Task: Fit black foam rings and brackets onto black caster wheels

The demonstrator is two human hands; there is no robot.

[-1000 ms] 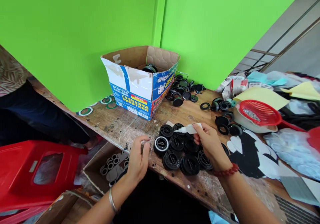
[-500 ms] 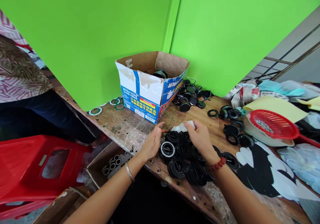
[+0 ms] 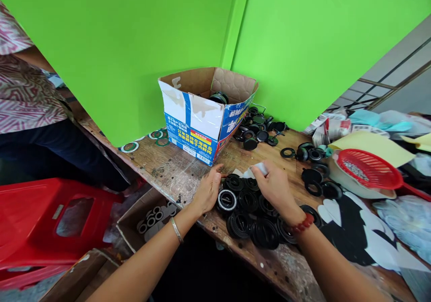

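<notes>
My right hand [image 3: 276, 186] pinches a small white piece [image 3: 258, 170], thin and bent, just past the far edge of a cluster of black round ring-like parts [image 3: 248, 200]. Whether it is paper, foam or cloth I cannot tell. At the cluster's left side is my left hand [image 3: 208, 189], its fingers stretched out and apart with nothing visible in them; the fingertips come close to the nearest black parts. One part in the cluster carries a white ring [image 3: 227, 200]. The right forearm and wrist hide some of the parts.
A cardboard box [image 3: 190, 122] stands on the wooden table [image 3: 158, 169] against a green partition. More black round parts [image 3: 257, 127] lie behind it. At the right are a red strainer [image 3: 373, 169] and black and white sheets [image 3: 350, 234]. A red stool [image 3: 37, 221] and a person [image 3: 30, 100] are left.
My right hand has drawn slightly to the right with the white piece, and less of the piece shows. My left hand has barely moved. The view has shifted a little.
</notes>
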